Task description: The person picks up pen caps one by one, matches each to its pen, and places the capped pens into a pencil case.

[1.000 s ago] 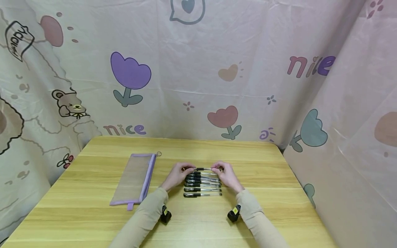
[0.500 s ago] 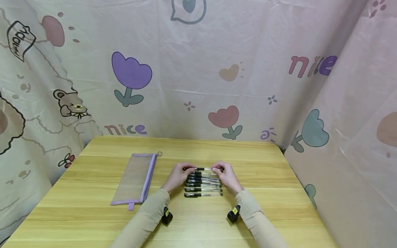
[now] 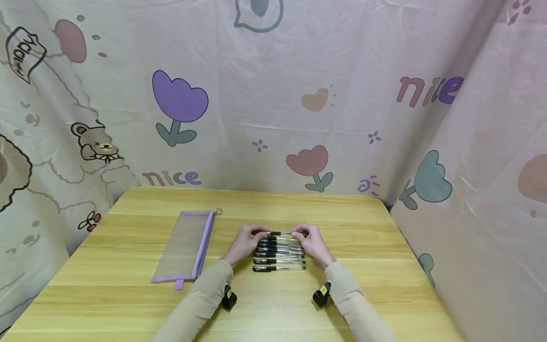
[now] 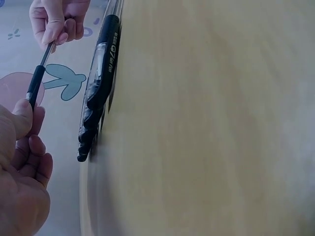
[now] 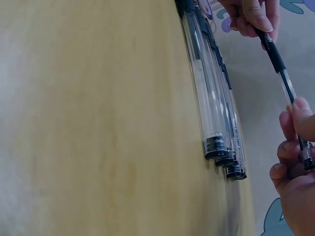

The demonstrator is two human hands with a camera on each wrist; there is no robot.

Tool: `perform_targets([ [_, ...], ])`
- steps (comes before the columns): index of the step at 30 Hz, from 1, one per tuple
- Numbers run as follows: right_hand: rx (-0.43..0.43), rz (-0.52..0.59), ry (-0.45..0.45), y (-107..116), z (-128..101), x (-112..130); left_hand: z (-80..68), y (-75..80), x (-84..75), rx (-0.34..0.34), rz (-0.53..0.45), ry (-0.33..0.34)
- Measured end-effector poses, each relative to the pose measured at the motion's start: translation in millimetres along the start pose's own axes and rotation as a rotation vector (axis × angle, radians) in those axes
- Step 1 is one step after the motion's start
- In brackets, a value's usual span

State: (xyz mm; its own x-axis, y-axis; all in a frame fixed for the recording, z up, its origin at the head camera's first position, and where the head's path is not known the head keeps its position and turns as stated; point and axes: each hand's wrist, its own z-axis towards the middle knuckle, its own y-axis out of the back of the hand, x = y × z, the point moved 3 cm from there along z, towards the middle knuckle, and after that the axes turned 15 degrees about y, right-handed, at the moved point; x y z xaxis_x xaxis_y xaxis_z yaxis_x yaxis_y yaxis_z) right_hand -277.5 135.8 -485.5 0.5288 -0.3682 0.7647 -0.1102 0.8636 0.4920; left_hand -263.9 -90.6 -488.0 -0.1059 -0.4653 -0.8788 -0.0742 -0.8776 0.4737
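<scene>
Both hands hold one gel pen [image 3: 279, 233] sideways at the far end of a column of pens. My left hand [image 3: 245, 241] pinches its capped end, and my right hand [image 3: 312, 241] pinches the clear barrel end between thumb and fingers. In the left wrist view, the pen's black grip [image 4: 35, 84] shows between the two hands. The right wrist view shows its dark tail plug [image 5: 308, 160] by the right palm. Below the hands, several similar black-capped pens [image 3: 279, 261] lie parallel on the table, caps to the left; the fingers partly cover the farthest ones.
A mesh pencil pouch [image 3: 181, 247] with purple edging and a zipper lies left of the pens on the wooden table [image 3: 342, 218]. A printed curtain [image 3: 256, 95] hangs behind and along the sides. Each wrist wears a small black camera.
Hands, held pen and the column of pens keep the same places. Only the head view shifts very slightly.
</scene>
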Motion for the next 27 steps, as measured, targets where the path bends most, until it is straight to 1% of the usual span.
perform_targets([
  [3,0.002,-0.003,0.001,1,0,-1,-0.3,-0.2,-0.1,0.001,0.004,-0.009],
  [9,0.006,0.01,0.036,2,-1,1,-0.4,0.4,0.6,0.005,0.016,-0.028],
  [12,0.008,0.019,0.036,2,-1,0,-0.6,0.7,0.1,0.005,0.025,-0.034],
  [16,0.019,0.034,0.024,3,0,-1,-0.5,2.4,-1.5,0.014,0.023,-0.02],
  [21,0.039,0.029,0.038,9,2,1,1.6,4.0,-4.2,0.029,0.015,-0.009],
  [24,0.067,0.037,0.045,12,3,0,3.0,5.3,-5.3,0.042,0.012,-0.01],
  [27,0.073,0.045,0.04,16,2,-4,4.8,6.6,-4.8,0.048,0.008,0.008],
])
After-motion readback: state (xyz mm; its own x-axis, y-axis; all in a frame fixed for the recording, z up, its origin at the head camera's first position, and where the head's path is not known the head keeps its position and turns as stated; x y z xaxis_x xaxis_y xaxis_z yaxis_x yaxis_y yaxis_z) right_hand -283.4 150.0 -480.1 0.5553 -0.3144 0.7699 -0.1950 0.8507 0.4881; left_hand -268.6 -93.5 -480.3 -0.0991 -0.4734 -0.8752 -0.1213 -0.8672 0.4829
